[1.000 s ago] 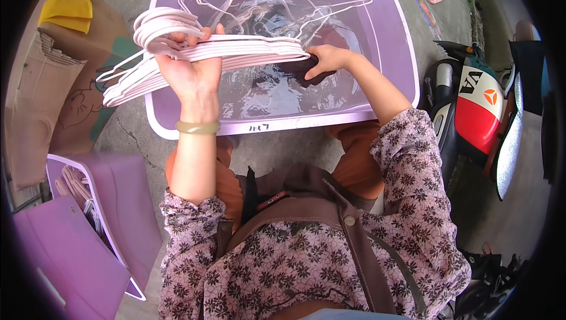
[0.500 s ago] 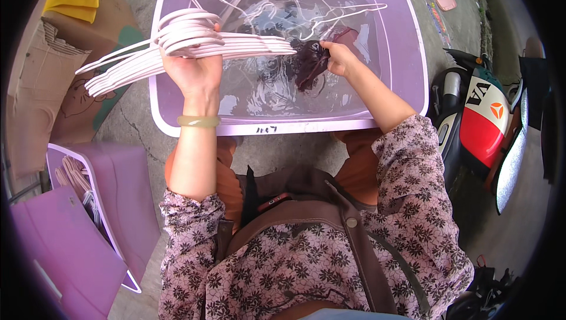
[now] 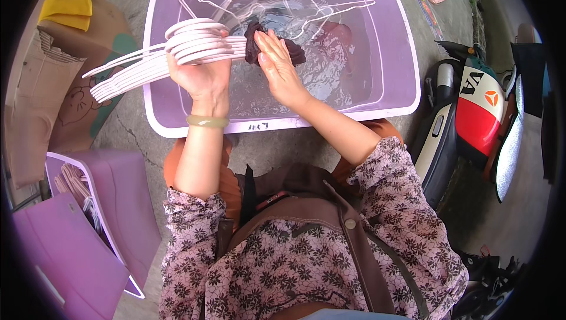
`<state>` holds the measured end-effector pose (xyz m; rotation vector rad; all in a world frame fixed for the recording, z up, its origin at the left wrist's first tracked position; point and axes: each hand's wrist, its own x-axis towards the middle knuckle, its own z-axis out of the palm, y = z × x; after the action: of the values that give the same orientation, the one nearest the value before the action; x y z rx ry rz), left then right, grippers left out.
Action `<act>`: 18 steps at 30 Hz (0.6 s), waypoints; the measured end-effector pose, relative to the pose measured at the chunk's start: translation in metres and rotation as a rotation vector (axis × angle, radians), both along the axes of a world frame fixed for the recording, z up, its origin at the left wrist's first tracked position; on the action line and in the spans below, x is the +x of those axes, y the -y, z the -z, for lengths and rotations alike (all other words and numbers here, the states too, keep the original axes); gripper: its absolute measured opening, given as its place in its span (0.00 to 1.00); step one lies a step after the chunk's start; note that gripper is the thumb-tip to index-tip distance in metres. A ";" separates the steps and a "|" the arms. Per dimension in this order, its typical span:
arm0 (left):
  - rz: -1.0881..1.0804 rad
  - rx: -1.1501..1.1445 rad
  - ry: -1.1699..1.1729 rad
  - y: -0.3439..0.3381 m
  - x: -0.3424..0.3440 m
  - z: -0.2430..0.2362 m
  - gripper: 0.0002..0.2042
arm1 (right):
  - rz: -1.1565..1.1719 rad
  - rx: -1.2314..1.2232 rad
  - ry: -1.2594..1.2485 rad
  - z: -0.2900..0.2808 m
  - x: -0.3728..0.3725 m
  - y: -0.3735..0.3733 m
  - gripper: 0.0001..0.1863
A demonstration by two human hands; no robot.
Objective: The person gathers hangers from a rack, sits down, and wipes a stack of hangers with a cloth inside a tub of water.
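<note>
Left hand [image 3: 203,81] grips a bundle of slim white hangers [image 3: 197,40] over the water-filled purple plastic tub [image 3: 398,78]; right hand [image 3: 278,75], fingers extended, presses a dark wet cloth [image 3: 296,53] against its right end. Wiping appears unfinished; loose white hangers [image 3: 352,4] lie partly in the tub.

Shirt [image 3: 407,214], lower frame: pink, dark floral print. Apron [image 3: 300,185]: brown, buttoned strap [image 3: 368,264]. Bangle [image 3: 207,122], left of centre: pale green. Trousers [image 3: 171,167]: seemingly rust-orange, mostly hidden.

Grey floor [image 3: 131,131] | purple tub [image 3: 392,43] | purple bin [image 3: 127,202] | cardboard box [image 3: 103,31]
</note>
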<state>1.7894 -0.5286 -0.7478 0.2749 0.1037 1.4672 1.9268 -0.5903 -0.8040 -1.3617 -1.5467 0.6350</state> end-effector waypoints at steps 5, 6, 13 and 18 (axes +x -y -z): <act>0.072 0.177 0.033 0.000 -0.005 0.004 0.21 | 0.186 -0.160 0.013 0.020 0.022 -0.013 0.21; 0.061 0.249 -0.042 0.000 -0.001 -0.001 0.19 | 0.152 -0.163 -0.012 0.021 0.022 -0.015 0.21; 0.126 0.279 0.028 0.002 -0.004 -0.013 0.14 | -0.037 -0.784 -1.178 -0.005 0.052 -0.027 0.17; 0.272 0.356 -0.084 0.003 0.000 -0.019 0.16 | -0.080 -0.939 -1.314 0.016 0.078 -0.041 0.13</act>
<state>1.7892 -0.5312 -0.7284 0.6162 -0.1257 1.1972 2.0048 -0.5488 -0.8199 -1.0064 -0.1715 1.9446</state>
